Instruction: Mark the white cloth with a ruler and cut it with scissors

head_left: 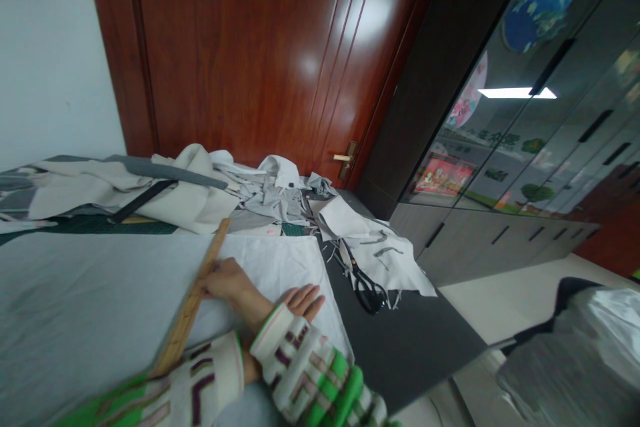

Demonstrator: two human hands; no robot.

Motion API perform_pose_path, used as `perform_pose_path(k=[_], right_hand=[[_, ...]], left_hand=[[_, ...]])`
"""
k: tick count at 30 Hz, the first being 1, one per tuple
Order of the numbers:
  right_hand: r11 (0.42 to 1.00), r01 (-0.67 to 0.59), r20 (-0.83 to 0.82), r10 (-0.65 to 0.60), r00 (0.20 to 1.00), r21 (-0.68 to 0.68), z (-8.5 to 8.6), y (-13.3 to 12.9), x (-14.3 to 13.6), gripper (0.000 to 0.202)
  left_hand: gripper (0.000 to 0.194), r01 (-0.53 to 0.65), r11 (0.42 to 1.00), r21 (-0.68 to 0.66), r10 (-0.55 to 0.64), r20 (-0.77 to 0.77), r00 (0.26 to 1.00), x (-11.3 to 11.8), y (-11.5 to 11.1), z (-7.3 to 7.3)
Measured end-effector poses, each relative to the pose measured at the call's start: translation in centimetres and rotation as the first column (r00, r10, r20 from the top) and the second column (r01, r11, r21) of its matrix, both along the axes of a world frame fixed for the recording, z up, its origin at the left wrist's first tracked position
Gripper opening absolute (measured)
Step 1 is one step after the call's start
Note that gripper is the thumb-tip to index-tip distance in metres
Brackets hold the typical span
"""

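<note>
My forearms cross over a white cloth (100, 287) spread on the table. My right hand (227, 283) reaches to the left and is closed on a wooden ruler (184, 323), which lies slantwise on the cloth. Under the right forearm passes my left arm, and my left hand (303, 300) shows beyond it, fingers stretched out flat over the cloth near its right edge. The right sleeve hides the rest of that hand. The ruler's near end disappears behind my left sleeve (200, 380).
Black-handled scissors (367, 290) lie by a white fabric piece (385, 253) on the dark tabletop (410, 340). Behind the cloth are heaped fabrics (195, 180), a black strip (143, 201) and a green cutting mat (90, 225). A grey fabric-covered item (570, 360) stands at right.
</note>
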State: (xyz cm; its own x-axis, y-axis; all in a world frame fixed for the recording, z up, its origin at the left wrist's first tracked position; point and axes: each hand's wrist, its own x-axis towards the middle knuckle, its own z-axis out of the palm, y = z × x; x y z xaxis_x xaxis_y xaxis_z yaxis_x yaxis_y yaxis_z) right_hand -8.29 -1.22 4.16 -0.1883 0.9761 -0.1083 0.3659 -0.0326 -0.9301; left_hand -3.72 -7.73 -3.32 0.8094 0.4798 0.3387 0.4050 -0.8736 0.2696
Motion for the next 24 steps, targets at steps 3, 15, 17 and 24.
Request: perform_pose_path(k=[3, 15, 17, 24], right_hand=[[0.997, 0.074, 0.167, -0.075, 0.983, 0.014, 0.6, -1.2, 1.8, 0.037], [0.88, 0.328, 0.382, -0.45, 0.807, 0.343, 2.7, -8.7, 20.7, 0.026], [0.812, 0.431, 0.437, -0.577, 0.69, 0.393, 2.3, -10.2, 24.5, 0.029], [0.781, 0.428, 0.627, -0.622, 0.469, 0.455, -1.8, -13.9, 28.4, 0.017]], left_hand=[[0.053, 0.02, 0.999, -0.04, -0.023, -0.053, 0.998, -0.5, 0.1, 0.9], [0.067, 0.085, 0.982, -0.171, -0.114, -0.166, 0.98, -1.5, -4.5, 5.0], [0.069, 0.142, 0.964, -0.227, -0.189, -0.201, 0.961, -1.6, -5.4, 5.5], [0.082, 0.269, 0.871, -0.411, -0.38, -0.216, 0.899, -1.8, -8.3, 7.6]])
